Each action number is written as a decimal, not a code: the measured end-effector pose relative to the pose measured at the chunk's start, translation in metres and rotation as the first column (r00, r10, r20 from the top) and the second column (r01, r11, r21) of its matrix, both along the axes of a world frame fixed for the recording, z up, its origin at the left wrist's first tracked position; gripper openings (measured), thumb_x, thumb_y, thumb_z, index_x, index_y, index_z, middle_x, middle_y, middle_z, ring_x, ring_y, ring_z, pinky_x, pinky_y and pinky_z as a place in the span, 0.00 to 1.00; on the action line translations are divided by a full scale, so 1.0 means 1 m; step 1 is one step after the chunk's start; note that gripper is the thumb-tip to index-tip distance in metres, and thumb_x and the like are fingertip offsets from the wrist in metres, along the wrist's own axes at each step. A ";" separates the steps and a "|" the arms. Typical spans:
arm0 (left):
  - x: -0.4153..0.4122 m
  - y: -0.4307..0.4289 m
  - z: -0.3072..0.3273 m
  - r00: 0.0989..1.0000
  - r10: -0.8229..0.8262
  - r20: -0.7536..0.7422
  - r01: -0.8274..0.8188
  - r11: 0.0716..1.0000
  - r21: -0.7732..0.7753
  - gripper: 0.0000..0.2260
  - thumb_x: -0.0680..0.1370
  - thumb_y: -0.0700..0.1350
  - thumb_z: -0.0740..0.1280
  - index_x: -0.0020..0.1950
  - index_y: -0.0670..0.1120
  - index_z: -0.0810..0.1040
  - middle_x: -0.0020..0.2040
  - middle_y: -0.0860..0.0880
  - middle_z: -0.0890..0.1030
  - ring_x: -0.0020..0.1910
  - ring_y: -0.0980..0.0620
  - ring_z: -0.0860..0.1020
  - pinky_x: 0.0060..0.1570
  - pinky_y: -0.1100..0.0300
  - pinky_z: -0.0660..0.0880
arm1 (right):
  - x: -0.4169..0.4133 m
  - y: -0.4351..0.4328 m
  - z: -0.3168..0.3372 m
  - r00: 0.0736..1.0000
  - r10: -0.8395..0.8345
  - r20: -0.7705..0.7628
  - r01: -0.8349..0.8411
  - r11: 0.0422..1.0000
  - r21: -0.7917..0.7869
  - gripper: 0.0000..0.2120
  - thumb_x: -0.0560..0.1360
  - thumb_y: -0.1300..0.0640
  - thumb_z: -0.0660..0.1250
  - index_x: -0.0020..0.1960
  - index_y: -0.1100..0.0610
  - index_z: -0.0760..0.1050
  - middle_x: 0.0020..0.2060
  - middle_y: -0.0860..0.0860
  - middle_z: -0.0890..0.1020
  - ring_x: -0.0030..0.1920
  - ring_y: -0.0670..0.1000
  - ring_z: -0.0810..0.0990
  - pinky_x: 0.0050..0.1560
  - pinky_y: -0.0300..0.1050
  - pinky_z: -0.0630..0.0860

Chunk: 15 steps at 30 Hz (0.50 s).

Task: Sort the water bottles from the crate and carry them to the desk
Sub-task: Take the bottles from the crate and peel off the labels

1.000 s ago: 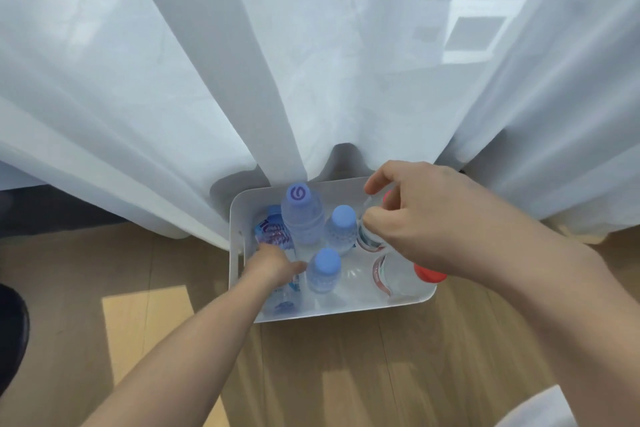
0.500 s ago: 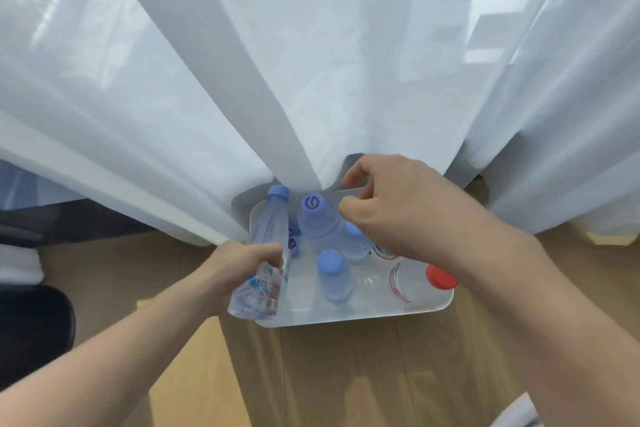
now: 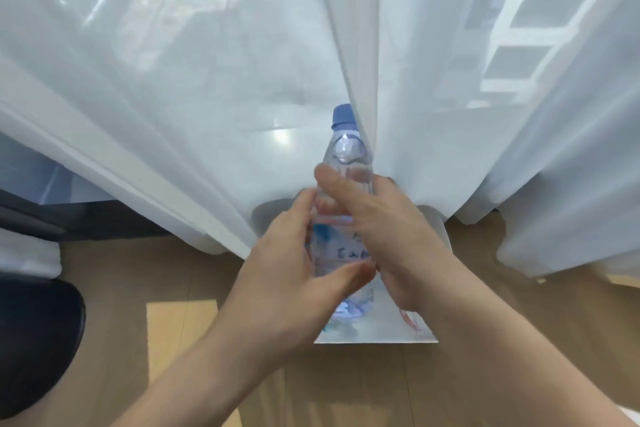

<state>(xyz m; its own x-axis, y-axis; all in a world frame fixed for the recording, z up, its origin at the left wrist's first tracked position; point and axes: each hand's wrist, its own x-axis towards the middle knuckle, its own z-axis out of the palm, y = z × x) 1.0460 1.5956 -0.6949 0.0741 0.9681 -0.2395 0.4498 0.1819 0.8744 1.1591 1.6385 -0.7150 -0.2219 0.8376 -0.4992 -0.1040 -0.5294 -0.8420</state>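
Observation:
A clear water bottle (image 3: 348, 156) with a blue cap is held upright in front of me, above the white crate (image 3: 381, 334) on the floor. My left hand (image 3: 294, 263) grips its lower body from the left, thumb across the front. My right hand (image 3: 377, 218) wraps the bottle's middle from the right, fingers over the label. Both hands and the bottle hide most of the crate; only its near edge and right rim show, with a red-marked bottle label (image 3: 408, 319) just visible inside.
White sheer curtains (image 3: 242, 80) hang right behind the crate and touch the bottle's cap. The floor (image 3: 346, 385) is light wood. A dark rounded object (image 3: 34, 340) sits at the lower left, with dark furniture behind it.
My left hand lifted the blue-capped bottle out of the crate and brought it up to centre. My right hand left the crate and closed on the same bottle.

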 end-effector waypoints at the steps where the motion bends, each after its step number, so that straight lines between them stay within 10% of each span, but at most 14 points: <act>1: 0.002 0.001 0.003 1.000 -0.020 -0.013 0.020 0.999 0.026 0.15 0.69 0.50 0.73 0.49 0.68 0.74 0.48 0.67 0.81 0.47 0.68 0.79 0.45 0.72 0.77 | 0.006 0.002 -0.003 0.997 -0.079 -0.024 0.077 0.995 -0.063 0.22 0.67 0.42 0.70 0.57 0.51 0.75 0.49 0.54 0.84 0.45 0.52 0.85 0.48 0.53 0.82; 5: 0.005 0.008 0.007 0.996 0.089 0.011 -0.090 0.991 0.100 0.10 0.65 0.51 0.75 0.45 0.60 0.83 0.41 0.62 0.84 0.37 0.64 0.81 0.29 0.75 0.71 | 0.025 0.003 -0.001 0.953 -0.225 -0.201 0.183 0.961 -0.208 0.23 0.65 0.44 0.71 0.56 0.54 0.76 0.49 0.57 0.83 0.44 0.59 0.83 0.48 0.59 0.80; 10: 0.014 0.011 0.012 0.995 0.104 -0.006 -0.100 0.974 0.203 0.05 0.66 0.48 0.75 0.38 0.58 0.83 0.41 0.61 0.81 0.36 0.62 0.80 0.30 0.76 0.70 | 0.032 0.000 0.006 0.920 -0.337 -0.200 0.318 0.940 -0.123 0.13 0.67 0.47 0.71 0.50 0.50 0.76 0.47 0.55 0.83 0.48 0.61 0.83 0.52 0.64 0.78; 15: 0.008 0.015 0.017 0.997 0.078 -0.013 -0.074 0.979 0.192 0.08 0.68 0.44 0.73 0.30 0.55 0.82 0.29 0.62 0.82 0.24 0.64 0.76 0.23 0.76 0.66 | 0.028 -0.004 0.012 0.921 -0.381 -0.084 0.386 0.920 0.066 0.25 0.64 0.48 0.75 0.58 0.53 0.73 0.45 0.52 0.84 0.46 0.53 0.85 0.52 0.61 0.79</act>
